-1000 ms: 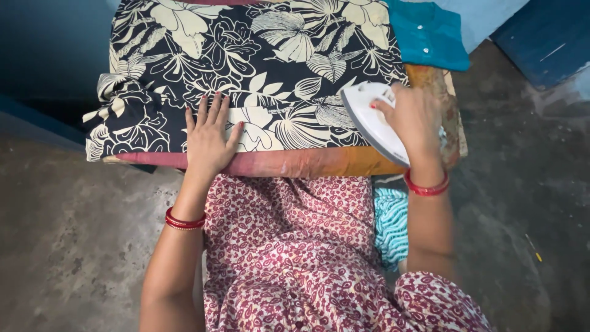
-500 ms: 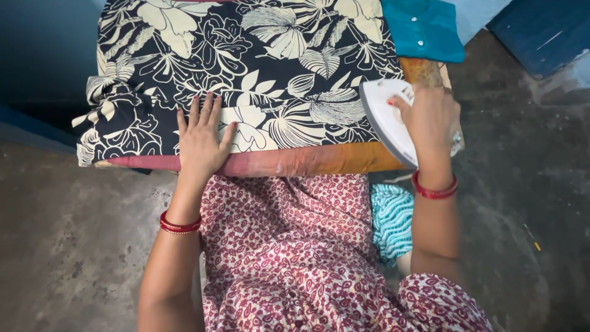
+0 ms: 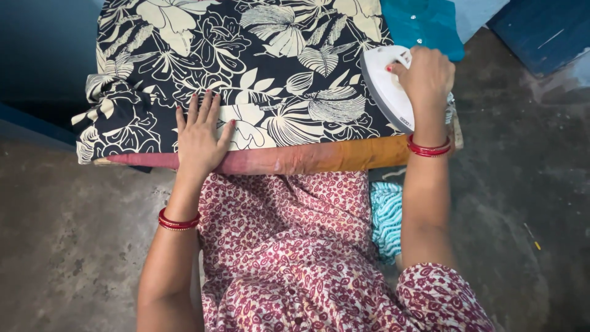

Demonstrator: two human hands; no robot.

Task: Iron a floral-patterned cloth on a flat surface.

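Where the far left edge of the padded board (image 3: 295,161) begins, one bunched sleeve or fold of the floral cloth (image 3: 258,67) hangs over the corner; the cloth is dark navy with cream leaves and flowers and covers most of the board. One cloth of this print is in view. Your left hand (image 3: 200,138) lies flat on it near the front edge, fingers spread and extended, palm pressing down, gripping nothing. Two red bangles (image 3: 178,221) sit on that wrist. Along the front of the board runs a single band of padding, dull red at the left and orange toward the right.

Further right, one white iron (image 3: 386,89) rests sole-down on the cloth at the board's right end, nose pointing toward you. Your right hand (image 3: 427,77) is closed around its handle from above. Red bangles (image 3: 429,147) circle that wrist; their count cannot be told. Behind the iron lies one teal garment (image 3: 424,24) with small pale buttons. Below the board, beside your patterned maroon dress (image 3: 295,246), one teal striped fabric (image 3: 387,218) shows. No packages, labels or signs can be made out.
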